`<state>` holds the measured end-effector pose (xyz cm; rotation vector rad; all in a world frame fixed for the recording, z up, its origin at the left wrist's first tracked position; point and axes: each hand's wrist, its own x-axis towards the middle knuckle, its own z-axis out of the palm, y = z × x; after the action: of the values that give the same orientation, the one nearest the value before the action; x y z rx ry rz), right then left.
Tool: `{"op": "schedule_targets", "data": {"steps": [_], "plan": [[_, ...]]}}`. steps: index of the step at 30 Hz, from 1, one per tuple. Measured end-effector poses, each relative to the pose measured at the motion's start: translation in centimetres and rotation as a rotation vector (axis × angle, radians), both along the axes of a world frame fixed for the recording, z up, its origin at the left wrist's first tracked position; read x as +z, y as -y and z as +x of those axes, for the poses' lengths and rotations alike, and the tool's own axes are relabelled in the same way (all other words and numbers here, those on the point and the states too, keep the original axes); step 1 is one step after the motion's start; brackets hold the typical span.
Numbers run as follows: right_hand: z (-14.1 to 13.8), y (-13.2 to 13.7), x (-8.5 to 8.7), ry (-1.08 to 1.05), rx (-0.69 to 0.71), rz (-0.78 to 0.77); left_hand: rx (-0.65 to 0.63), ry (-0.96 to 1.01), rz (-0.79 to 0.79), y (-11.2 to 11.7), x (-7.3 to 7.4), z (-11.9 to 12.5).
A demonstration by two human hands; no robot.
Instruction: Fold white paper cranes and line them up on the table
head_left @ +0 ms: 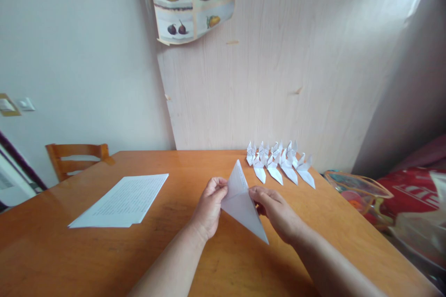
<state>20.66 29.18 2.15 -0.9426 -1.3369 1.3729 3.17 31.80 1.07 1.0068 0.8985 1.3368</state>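
Between my hands, above the table, is a folded sheet of white paper (241, 206) shaped like a triangle, with a line of print along its upper right edge. My left hand (212, 204) pinches its left corner between thumb and fingers. On the opposite side, my right hand (275, 209) grips the long right edge, thumb on the near face and fingers partly hidden behind. One point of the paper faces up and away, another hangs down toward me. Beyond my right hand stand several folded white paper cranes (287, 167) in two rows.
A stack of printed paper sheets (120, 202) lies on the left of the wooden table (167, 260). Behind the far left corner stands a wooden chair (78, 152). Bags (411, 195) crowd the right table edge. A wall with a fruit picture (193, 4) rises at the back.
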Motion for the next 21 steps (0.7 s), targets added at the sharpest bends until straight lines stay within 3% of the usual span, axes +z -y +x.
{"op": "schedule_targets", "data": {"steps": [4, 12, 21], "plan": [[-0.1, 0.2, 0.1, -0.006, 0.023, 0.001, -0.031, -0.008, 0.027, 0.0, 0.0, -0.1], [0.4, -0.6, -0.6, -0.114, -0.101, -0.159, -0.195, -0.135, 0.065, 0.4, 0.2, -0.1], [0.5, -0.4, 0.0, -0.186, -0.114, -0.134, -0.278, -0.239, 0.175, 1.1, 0.5, 0.1]]}}
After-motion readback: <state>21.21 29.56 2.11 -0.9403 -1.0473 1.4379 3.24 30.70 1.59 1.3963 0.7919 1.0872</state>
